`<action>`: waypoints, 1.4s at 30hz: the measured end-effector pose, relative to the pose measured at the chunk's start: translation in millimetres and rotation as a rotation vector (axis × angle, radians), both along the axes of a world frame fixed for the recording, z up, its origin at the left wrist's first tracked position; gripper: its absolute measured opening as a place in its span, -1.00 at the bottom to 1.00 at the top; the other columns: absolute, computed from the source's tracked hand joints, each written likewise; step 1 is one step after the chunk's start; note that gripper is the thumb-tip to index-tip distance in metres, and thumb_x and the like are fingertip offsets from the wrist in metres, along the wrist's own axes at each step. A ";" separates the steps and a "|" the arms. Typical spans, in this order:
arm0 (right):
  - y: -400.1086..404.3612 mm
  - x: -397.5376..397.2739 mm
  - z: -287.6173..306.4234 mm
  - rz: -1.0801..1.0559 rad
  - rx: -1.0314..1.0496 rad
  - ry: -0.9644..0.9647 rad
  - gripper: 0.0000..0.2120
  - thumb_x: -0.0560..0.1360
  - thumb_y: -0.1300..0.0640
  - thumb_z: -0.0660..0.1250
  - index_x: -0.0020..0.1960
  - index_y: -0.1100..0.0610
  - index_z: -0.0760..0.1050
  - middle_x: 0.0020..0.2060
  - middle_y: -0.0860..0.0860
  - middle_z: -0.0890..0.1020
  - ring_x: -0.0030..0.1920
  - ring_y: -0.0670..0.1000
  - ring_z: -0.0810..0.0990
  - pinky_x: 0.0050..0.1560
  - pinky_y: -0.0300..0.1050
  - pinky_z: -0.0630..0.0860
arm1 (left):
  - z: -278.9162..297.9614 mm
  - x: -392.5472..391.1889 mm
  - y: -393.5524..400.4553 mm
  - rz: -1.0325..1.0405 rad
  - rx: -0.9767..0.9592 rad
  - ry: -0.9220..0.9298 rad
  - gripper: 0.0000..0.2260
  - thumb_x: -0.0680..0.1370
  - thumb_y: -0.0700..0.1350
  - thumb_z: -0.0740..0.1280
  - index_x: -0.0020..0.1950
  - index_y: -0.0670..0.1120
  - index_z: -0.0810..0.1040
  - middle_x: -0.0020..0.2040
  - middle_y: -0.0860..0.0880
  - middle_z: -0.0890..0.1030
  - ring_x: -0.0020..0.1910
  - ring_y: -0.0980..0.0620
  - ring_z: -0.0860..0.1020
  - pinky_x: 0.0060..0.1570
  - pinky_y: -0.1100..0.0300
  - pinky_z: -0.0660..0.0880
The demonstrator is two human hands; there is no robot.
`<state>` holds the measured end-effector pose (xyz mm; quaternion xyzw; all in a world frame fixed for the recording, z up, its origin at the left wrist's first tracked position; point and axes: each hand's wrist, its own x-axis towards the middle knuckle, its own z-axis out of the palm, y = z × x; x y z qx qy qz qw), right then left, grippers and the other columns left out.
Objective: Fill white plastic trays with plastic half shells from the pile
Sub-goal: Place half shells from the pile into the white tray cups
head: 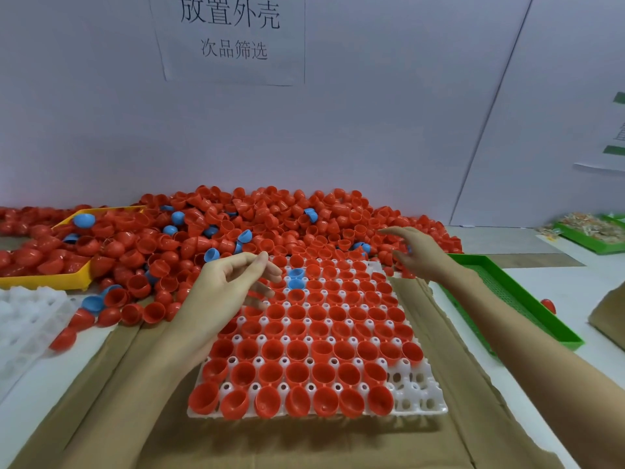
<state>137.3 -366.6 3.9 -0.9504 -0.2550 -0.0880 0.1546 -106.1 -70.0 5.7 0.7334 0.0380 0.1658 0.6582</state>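
A white plastic tray lies on brown cardboard in front of me, nearly all its cups holding red half shells and two blue ones near its far left. A few cups at its near right corner are bare. Behind it spreads a big pile of red and blue half shells. My left hand hovers over the tray's left side, fingers loosely spread, holding nothing. My right hand reaches over the pile at the tray's far right corner, fingers relaxed, nothing visibly held.
A yellow tray holding shells sits at the far left, with stacked white trays in front of it. A green tray lies right of the cardboard, another green tray farther back. One red shell lies alone at right. A wall stands close behind.
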 end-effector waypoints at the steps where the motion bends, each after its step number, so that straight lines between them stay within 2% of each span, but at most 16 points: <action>1: 1.7 7.5 -6.6 0.001 -0.047 -0.001 -0.53 0.63 0.34 0.31 0.49 0.05 0.50 0.43 0.06 0.52 0.38 0.10 0.51 0.39 0.02 0.48 | -0.2 0.0 0.3 0.000 -0.002 0.000 -0.70 0.67 0.02 0.29 -0.01 -0.14 0.72 -0.05 -0.05 0.74 -0.09 -0.08 0.71 -0.11 0.11 0.69; 4: 7.8 21.6 -24.1 -0.014 -0.199 -0.021 -0.61 0.60 0.33 0.38 0.36 0.04 0.62 0.15 0.02 0.58 0.13 0.07 0.55 0.13 -0.04 0.59 | -0.9 0.1 2.0 -0.003 -0.004 0.005 -0.70 0.67 0.02 0.29 -0.01 -0.14 0.72 -0.04 -0.06 0.74 -0.07 -0.09 0.71 -0.12 0.13 0.68; 6: 11.9 26.6 -31.2 -0.044 -0.189 -0.055 -0.67 0.57 0.33 0.42 0.28 0.06 0.66 0.04 0.00 0.54 0.04 0.06 0.52 -0.02 -0.10 0.52 | -1.0 0.0 2.5 -0.005 -0.004 0.007 -0.71 0.67 0.02 0.29 -0.01 -0.13 0.72 -0.04 -0.05 0.74 -0.07 -0.09 0.71 -0.13 0.15 0.67; 9: 17.6 29.6 -33.4 -0.072 -0.151 -0.063 -0.80 0.59 0.28 0.42 0.16 0.08 0.67 0.07 0.08 0.58 0.05 0.09 0.51 -0.01 -0.12 0.46 | -1.4 -0.2 2.3 -0.009 0.008 0.004 -0.70 0.67 0.02 0.29 -0.02 -0.13 0.72 -0.04 -0.05 0.73 -0.08 -0.08 0.71 -0.12 0.14 0.67; 12: 18.7 24.7 -31.4 -0.105 -0.049 -0.086 -0.84 0.58 0.25 0.43 0.15 0.10 0.65 0.07 0.09 0.55 0.05 0.09 0.50 0.02 -0.10 0.44 | -1.8 -0.1 2.1 -0.017 0.004 0.007 -0.70 0.67 0.02 0.30 -0.03 -0.13 0.73 -0.04 -0.04 0.74 -0.09 -0.07 0.71 -0.10 0.12 0.69; 14: 19.7 15.2 -28.6 -0.126 0.147 -0.118 -0.83 0.58 0.24 0.43 0.16 0.11 0.62 0.07 0.08 0.55 0.04 0.08 0.53 0.06 -0.04 0.53 | -1.9 0.0 2.0 -0.016 0.008 0.011 -0.70 0.67 0.03 0.30 -0.03 -0.12 0.73 -0.05 -0.04 0.74 -0.09 -0.06 0.71 -0.10 0.13 0.69; 16: 20.1 1.8 -26.6 -0.146 0.490 -0.050 -0.80 0.60 0.21 0.44 0.22 0.11 0.63 0.06 0.08 0.63 0.03 0.09 0.64 0.10 0.04 0.64 | -2.0 0.0 1.7 -0.014 0.018 0.014 -0.71 0.67 0.03 0.30 -0.03 -0.12 0.72 -0.05 -0.03 0.74 -0.10 -0.04 0.71 -0.11 0.15 0.68; 18: 20.5 -15.1 -22.9 -0.110 0.918 0.167 -0.76 0.62 0.18 0.44 0.28 0.10 0.63 0.07 0.09 0.71 0.10 0.09 0.71 0.18 0.02 0.66 | -1.9 -0.2 0.7 -0.022 0.021 0.017 -0.71 0.67 0.02 0.30 -0.04 -0.11 0.73 -0.05 -0.03 0.74 -0.11 -0.03 0.71 -0.11 0.17 0.68; 21: 23.2 -40.0 -19.1 0.096 1.438 0.558 -0.70 0.61 0.23 0.40 0.33 0.22 0.60 0.17 0.14 0.73 0.24 0.09 0.70 0.30 -0.08 0.62 | -2.2 -0.6 -0.7 -0.048 0.020 0.027 -0.74 0.65 0.02 0.32 -0.04 -0.09 0.73 -0.05 -0.05 0.74 -0.09 -0.05 0.71 -0.14 0.22 0.66; 24: 23.4 -59.5 -14.0 0.275 1.690 0.897 -0.67 0.63 0.25 0.35 0.37 0.29 0.57 0.33 0.23 0.63 0.29 0.07 0.65 0.25 -0.15 0.63 | -2.3 -1.0 -3.0 -0.073 0.060 0.016 -0.84 0.63 -0.03 0.37 0.02 -0.05 0.73 -0.01 -0.03 0.74 -0.07 -0.05 0.71 -0.11 0.20 0.67; 26: 24.1 -69.7 -8.1 0.395 1.646 1.056 -0.68 0.61 0.23 0.37 0.34 0.26 0.63 0.33 0.22 0.63 0.21 0.03 0.67 0.17 -0.20 0.64 | -1.9 -1.0 -5.7 -0.105 0.130 -0.006 -0.88 0.60 -0.04 0.42 0.09 0.02 0.72 0.06 0.02 0.73 -0.03 0.00 0.72 -0.04 0.15 0.68; 31: 36.9 -95.0 0.2 0.695 1.293 1.177 -0.72 0.58 0.20 0.46 0.28 0.21 0.66 0.18 0.17 0.69 0.15 0.03 0.70 0.15 -0.19 0.63 | -3.6 -3.7 -19.3 -0.252 0.122 -0.016 -0.63 0.54 0.07 0.47 0.34 0.24 0.55 0.23 0.11 0.65 0.09 0.02 0.72 0.16 0.05 0.61; 34: 49.4 -106.3 -1.7 0.868 0.962 1.146 -0.76 0.63 0.28 0.36 0.30 0.20 0.57 0.19 0.12 0.66 0.19 0.04 0.67 0.24 -0.12 0.60 | -8.4 -4.2 -28.5 -0.305 0.020 0.030 -0.61 0.55 0.14 0.46 0.37 0.22 0.50 0.16 0.04 0.72 0.11 0.01 0.72 0.27 0.05 0.50; 36: 54.6 -108.4 -2.2 0.904 0.843 1.123 -0.76 0.64 0.30 0.35 0.30 0.21 0.55 0.21 0.12 0.63 0.20 0.06 0.65 0.25 -0.08 0.60 | -10.7 -3.5 -32.2 -0.287 -0.043 0.043 -0.64 0.54 0.11 0.48 0.31 0.15 0.55 0.08 -0.03 0.74 0.08 -0.03 0.73 0.28 0.06 0.50; 39: 56.4 -106.7 -4.6 0.839 0.834 1.054 -0.76 0.65 0.22 0.39 0.31 0.20 0.58 0.21 0.12 0.64 0.20 0.10 0.66 0.22 -0.05 0.62 | -11.0 -2.0 -30.0 -0.214 -0.027 0.036 -0.66 0.46 0.03 0.55 0.21 0.08 0.62 0.00 0.00 0.76 0.01 0.01 0.74 0.13 0.23 0.60; 42: 57.2 -99.8 -8.1 0.696 0.976 0.970 -0.67 0.62 0.11 0.45 0.34 0.19 0.60 0.12 0.12 0.67 0.12 0.05 0.65 0.21 -0.09 0.61 | -8.9 -2.3 -23.8 -0.186 0.048 0.052 -0.58 0.37 0.00 0.63 0.19 0.13 0.63 -0.01 0.04 0.76 -0.02 0.08 0.73 0.01 0.40 0.57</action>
